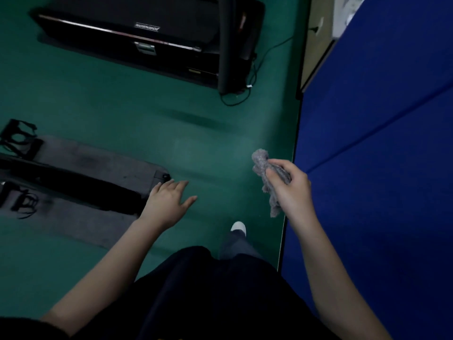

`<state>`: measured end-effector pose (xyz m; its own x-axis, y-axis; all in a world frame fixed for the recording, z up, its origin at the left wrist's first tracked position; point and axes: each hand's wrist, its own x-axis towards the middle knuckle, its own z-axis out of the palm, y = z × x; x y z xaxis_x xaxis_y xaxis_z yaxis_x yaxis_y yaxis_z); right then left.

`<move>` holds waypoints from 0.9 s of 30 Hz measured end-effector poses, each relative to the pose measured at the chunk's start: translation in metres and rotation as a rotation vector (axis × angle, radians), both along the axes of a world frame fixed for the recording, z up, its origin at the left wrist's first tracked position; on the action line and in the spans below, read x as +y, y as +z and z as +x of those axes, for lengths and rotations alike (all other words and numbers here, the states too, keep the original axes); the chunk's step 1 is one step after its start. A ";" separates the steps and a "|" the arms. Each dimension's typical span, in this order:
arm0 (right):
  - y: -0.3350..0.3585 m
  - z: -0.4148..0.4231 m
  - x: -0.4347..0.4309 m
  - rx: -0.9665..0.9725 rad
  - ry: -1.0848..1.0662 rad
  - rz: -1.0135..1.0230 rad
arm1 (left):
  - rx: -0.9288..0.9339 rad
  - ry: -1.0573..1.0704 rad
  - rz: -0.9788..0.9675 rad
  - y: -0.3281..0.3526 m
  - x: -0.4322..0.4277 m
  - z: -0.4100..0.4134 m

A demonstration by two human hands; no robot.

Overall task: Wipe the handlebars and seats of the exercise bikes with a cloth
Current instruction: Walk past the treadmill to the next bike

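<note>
Looking down at a green floor. Near 3 o'clock the right hand grips a crumpled grey cloth, fingers curled round it, in mid-air. At 8 o'clock the left hand is spread flat, fingers apart, holding nothing. At 9 o'clock lies an exercise bike base with strapped pedals, well apart from the cloth.

One brand plate noted: white letters in a white frame on the deck of the black machine, well away from the right hand gripping the cloth, up and to the left of that grip. The lettering is blurred and appears inverted, so it is not reliably legible. Just below the plate, slightly nearer the grip, is a pale sticker on the machine's side, its print too small to read.
</note>
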<state>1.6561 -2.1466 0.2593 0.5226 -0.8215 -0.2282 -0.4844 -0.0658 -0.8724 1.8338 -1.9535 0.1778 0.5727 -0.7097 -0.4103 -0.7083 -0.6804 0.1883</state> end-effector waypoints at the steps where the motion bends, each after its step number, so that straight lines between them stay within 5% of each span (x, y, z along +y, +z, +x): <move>1: 0.001 0.000 -0.016 -0.005 0.004 -0.005 | -0.001 0.015 0.002 0.001 -0.010 -0.002; 12: -0.004 0.041 -0.123 -0.013 0.039 0.056 | -0.038 0.210 -0.029 0.011 -0.080 0.013; 27: 0.007 0.278 -0.161 0.019 0.441 -0.057 | -0.007 0.507 -0.084 0.005 -0.121 0.176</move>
